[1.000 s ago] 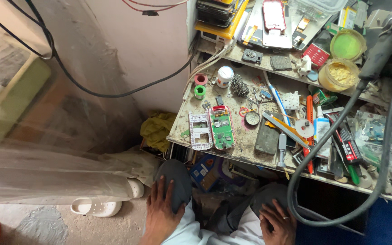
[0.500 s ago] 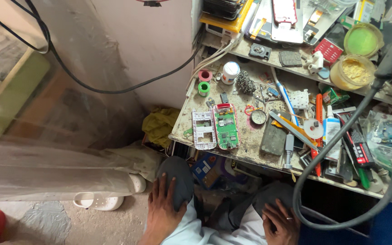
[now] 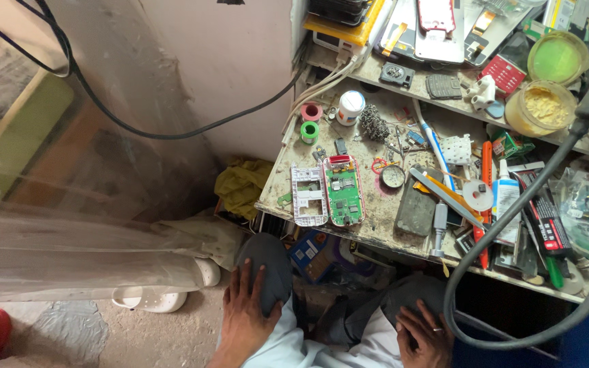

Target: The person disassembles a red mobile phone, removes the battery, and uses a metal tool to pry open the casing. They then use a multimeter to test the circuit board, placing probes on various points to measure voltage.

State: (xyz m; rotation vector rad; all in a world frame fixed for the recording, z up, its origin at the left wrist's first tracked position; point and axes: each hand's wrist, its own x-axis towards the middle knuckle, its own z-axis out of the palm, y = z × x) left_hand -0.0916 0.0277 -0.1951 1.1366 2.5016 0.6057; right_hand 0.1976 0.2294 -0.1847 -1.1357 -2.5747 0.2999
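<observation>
Since the earlier frame my view has dipped slightly; both hands have stayed put. My left hand (image 3: 245,315) lies flat, fingers apart, on my left knee (image 3: 265,268); my right hand (image 3: 423,336) rests open on my right knee (image 3: 414,298). The green circuit board (image 3: 344,191) lies untouched on the bench (image 3: 376,221).

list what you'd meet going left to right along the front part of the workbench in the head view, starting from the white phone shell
white phone shell → green circuit board → small round dial → dark grey slab → orange-handled tool → white glue tube → thick black cable
</observation>
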